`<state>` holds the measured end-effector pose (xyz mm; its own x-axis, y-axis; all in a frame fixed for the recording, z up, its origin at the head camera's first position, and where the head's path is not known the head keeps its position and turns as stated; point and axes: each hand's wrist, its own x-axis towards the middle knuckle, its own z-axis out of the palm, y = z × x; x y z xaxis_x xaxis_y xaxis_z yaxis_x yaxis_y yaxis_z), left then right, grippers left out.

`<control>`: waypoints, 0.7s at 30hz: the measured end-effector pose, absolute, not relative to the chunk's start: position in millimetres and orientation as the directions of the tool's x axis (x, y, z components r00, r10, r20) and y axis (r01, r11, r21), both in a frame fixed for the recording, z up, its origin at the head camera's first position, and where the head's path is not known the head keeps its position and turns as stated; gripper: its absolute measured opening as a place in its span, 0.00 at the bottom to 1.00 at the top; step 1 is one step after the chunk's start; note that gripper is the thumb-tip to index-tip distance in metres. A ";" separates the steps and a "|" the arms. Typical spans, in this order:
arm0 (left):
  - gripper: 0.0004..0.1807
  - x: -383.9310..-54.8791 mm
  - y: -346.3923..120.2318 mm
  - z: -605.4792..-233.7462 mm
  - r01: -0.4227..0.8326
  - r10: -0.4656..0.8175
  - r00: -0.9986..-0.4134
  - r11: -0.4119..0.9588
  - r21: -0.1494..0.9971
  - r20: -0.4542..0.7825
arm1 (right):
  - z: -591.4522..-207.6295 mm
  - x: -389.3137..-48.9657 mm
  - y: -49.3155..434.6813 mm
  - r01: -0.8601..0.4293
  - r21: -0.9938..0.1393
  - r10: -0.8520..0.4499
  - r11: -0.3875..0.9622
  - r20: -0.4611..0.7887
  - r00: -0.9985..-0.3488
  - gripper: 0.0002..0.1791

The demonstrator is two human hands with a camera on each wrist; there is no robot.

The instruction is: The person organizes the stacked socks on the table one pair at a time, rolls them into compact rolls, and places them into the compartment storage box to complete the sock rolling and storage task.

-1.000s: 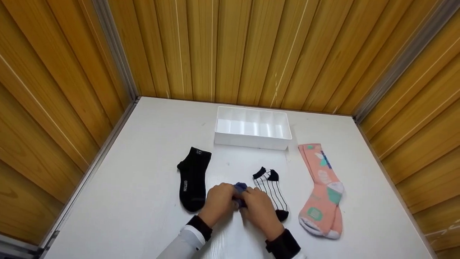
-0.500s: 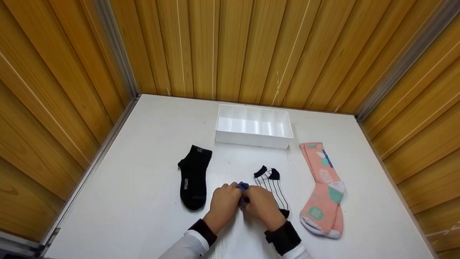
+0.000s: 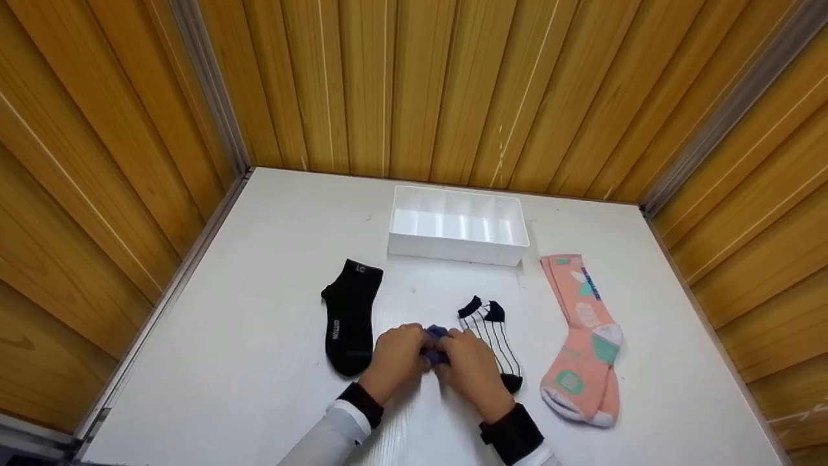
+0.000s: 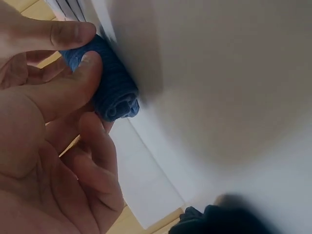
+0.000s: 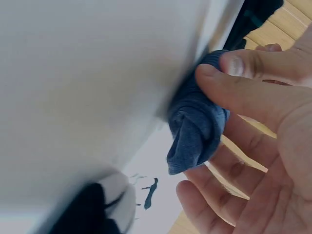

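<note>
Between both hands is a blue sock [image 3: 436, 356], rolled into a tight bundle close over the white table. My left hand [image 3: 399, 356] pinches one end, its thumb lying along the roll in the left wrist view, where the coiled end of the sock [image 4: 114, 80] shows. My right hand [image 3: 473, 366] pinches the other end with thumb and fingers; in the right wrist view a loose fold of the sock [image 5: 195, 126] sticks out there. Just right of the right hand lies a white sock with black stripes [image 3: 495, 340], partly covered by that hand. A black sock [image 3: 350, 320] lies flat left of the left hand.
A white box with several compartments [image 3: 456, 247] stands near the back of the table [image 3: 278, 259]. A pair of pink socks [image 3: 582, 349] lies on the right. Wood-patterned panels [image 3: 420, 90] enclose the table at the back and sides.
Both hands have kept working the rolled blue sock in nearly the same spot, their fingers shifting around it. The other socks and the box lie as before.
</note>
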<state>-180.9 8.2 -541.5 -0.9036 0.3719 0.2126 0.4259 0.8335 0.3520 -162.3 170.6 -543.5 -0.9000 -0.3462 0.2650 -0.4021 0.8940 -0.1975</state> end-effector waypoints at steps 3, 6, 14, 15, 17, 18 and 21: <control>0.09 -179.9 7.3 -542.0 0.431 0.373 -0.901 0.825 0.365 0.221 | -544.1 -165.0 172.6 -0.378 -0.254 -0.329 0.890 0.214 -0.920 0.08; 0.09 -176.7 9.8 -541.2 0.454 0.377 -0.883 0.839 0.301 0.281 | -543.1 -167.1 175.4 -0.370 -0.286 -0.327 0.884 0.185 -0.927 0.07; 0.07 -170.4 21.2 -538.3 0.454 0.371 -0.832 0.883 0.122 0.413 | -536.4 -171.3 174.6 -0.369 -0.303 -0.329 0.879 0.177 -0.928 0.09; 0.08 -170.6 21.4 -539.1 0.447 0.363 -0.834 0.886 0.122 0.416 | -536.9 -171.2 173.6 -0.375 -0.295 -0.333 0.879 0.182 -0.925 0.09; 0.10 -172.2 20.8 -540.6 0.428 0.342 -0.849 0.892 0.144 0.403 | -538.3 -169.9 171.8 -0.388 -0.264 -0.346 0.883 0.193 -0.918 0.09; 0.10 -173.2 20.1 -541.5 0.419 0.333 -0.858 0.894 0.158 0.392 | -539.2 -169.1 170.7 -0.394 -0.240 -0.351 0.887 0.201 -0.914 0.10; 0.09 -177.0 17.6 -541.4 0.395 0.321 -0.880 0.904 0.165 0.350 | -541.7 -166.2 168.2 -0.421 -0.160 -0.375 0.893 0.256 -0.891 0.15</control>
<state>-177.0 17.6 -541.4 -0.8799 0.3213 0.3500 0.3954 0.9036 0.1646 -166.2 168.2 -541.7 -0.8911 -0.3747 0.2562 -0.4214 0.8926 -0.1603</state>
